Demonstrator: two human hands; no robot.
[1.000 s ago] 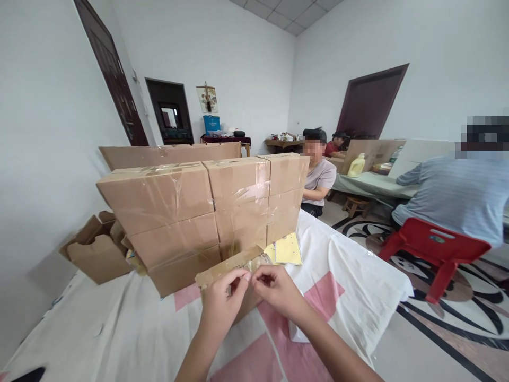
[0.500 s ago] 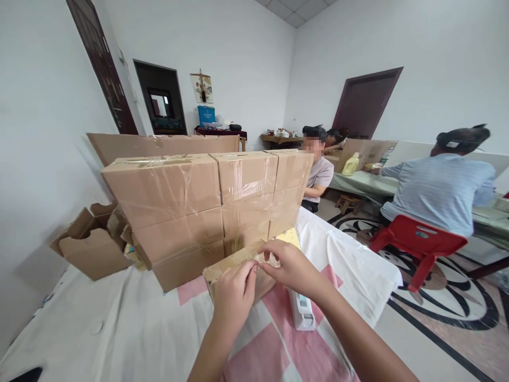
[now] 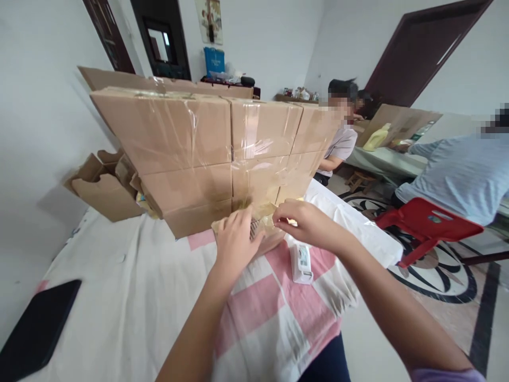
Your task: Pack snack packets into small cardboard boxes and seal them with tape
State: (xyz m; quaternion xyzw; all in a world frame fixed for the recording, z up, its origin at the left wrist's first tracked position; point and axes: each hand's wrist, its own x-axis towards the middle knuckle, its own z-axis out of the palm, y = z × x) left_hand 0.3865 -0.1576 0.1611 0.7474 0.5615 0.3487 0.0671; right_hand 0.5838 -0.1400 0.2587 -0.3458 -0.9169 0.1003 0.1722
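A small brown cardboard box (image 3: 272,239) lies on the cloth in front of the taped stack of boxes (image 3: 191,132). My left hand (image 3: 237,239) rests on its left end, fingers stretched out and thumb apart. At the right end, my right hand (image 3: 306,220) is closed in a pinch beside the box top; what its fingertips hold is too small to make out. Shiny clear tape shows on the box between the hands. Much of the top is hidden by my fingers. Just right of the box, a white device with a label (image 3: 302,263) lies on the cloth.
An opened cardboard box (image 3: 105,193) stands at the left, and a black flat item (image 3: 40,323) lies near the front left. People sit beyond the table's right side, one on a red chair (image 3: 433,225). A yellow bottle (image 3: 377,138) stands on another table.
The view has tilted down and shifted. My hands, which were together at the fingertips, have moved apart; the left has spread flat over the box and the right has drawn to the right.
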